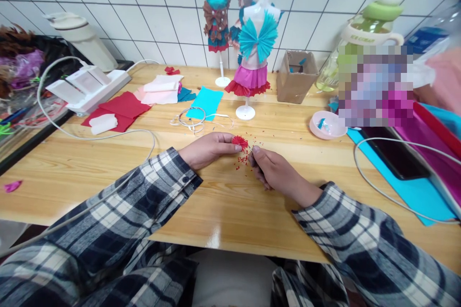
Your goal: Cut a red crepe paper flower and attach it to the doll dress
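Pinching a small red pleated paper rosette (pixel 239 142) between thumb and fingertips, the left hand (pixel 207 149) rests on the pale wooden tabletop (pixel 223 211), with the rosette held just above the wood near the middle of the table. The right hand (pixel 272 170) lies just beside it, fingers curled together around what seems to be a thin dark tool whose tip points at the rosette; the tool itself is too small to make out. Tiny red paper scraps (pixel 244 158) lie scattered on the wood between and below the two hands, which suggests that trimming or shaping of the rosette is under way rather than finished.

Judging by the rest of the table, a good part of the craft work is already done: three small white mannequin stands at the back wear paper dresses, the nearest one (pixel 254 53) carrying a teal fan-pleated bodice and a pink and red ruffled skirt. Loose material is still about: red paper sheets (pixel 120 108), a teal paper sheet (pixel 206 101), pale pink folded pieces (pixel 158 91) and a coil of thin wire (pixel 190 117). A small pink bowl (pixel 327 124) holds teal bits, and a brown cardboard box (pixel 297 76) stands against the tiled wall. The red rosette is not attached to any dress yet, so fitting it seems to remain.
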